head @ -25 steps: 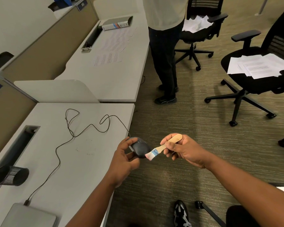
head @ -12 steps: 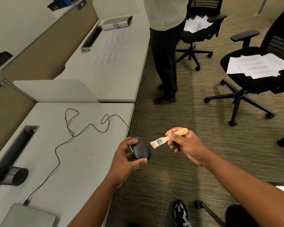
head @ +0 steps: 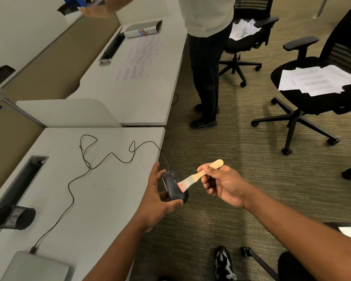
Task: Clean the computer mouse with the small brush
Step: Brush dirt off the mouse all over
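My left hand (head: 157, 196) holds a black wired computer mouse (head: 173, 186) in the air just off the right edge of the white desk (head: 101, 199), thumb under its rear end. My right hand (head: 221, 184) grips the wooden handle of a small brush (head: 199, 176). The brush's pinkish bristles rest on the right side of the mouse's top. The mouse's black cable (head: 101, 159) loops across the desk to a grey laptop (head: 37, 267) at the near left corner.
A black mesh pen cup (head: 14, 218) lies on its side at the desk's left. A person (head: 206, 63) stands by the further desk. Black office chairs (head: 304, 102) with papers stand on the carpet to the right. My shoe (head: 223, 264) shows below.
The brush, lifted off the mouse half a second ago, is back down with its bristles on the mouse. The mouse has tilted slightly in my left hand. The standing person raised an arm.
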A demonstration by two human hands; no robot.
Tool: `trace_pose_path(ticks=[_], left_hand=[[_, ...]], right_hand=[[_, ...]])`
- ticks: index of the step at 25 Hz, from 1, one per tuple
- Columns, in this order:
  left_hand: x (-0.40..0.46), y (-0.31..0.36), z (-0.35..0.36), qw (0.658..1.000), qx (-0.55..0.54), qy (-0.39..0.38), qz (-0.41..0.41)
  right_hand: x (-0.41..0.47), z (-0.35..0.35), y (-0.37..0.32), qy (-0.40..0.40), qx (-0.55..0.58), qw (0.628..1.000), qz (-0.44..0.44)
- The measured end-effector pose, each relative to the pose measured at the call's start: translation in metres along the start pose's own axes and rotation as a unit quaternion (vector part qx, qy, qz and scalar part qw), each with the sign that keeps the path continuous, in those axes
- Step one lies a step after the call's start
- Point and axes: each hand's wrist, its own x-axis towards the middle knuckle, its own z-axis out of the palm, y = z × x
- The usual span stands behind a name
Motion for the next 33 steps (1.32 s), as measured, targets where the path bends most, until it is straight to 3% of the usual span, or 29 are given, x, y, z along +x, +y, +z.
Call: trace_pose_path(ticks=[6,13,18,23,33], left_hand=[[-0.001,-0.004,-0.001,1.000,0.016,-0.009,-0.005],[-0.007,-0.010,0.000,0.999,0.025,-0.041,-0.011],[-0.007,-0.008,0.000,0.998,0.024,-0.056,-0.019],[-0.005,-0.005,-0.001,0.997,0.027,-0.062,-0.026],[-0.004,-0.003,-0.003,0.992,0.081,-0.095,-0.032]], right_hand=[[0.001,-0.003,0.008,0.030,-0.027,0.999,0.000],[0.006,-0.005,0.015,0.154,-0.082,0.984,-0.031],[-0.001,0.002,0.009,0.080,-0.049,0.992,-0.078],[-0.003,0.007,0.005,0.026,-0.057,0.996,-0.068],[0.000,0.010,0.006,0.043,-0.156,0.986,-0.034]])
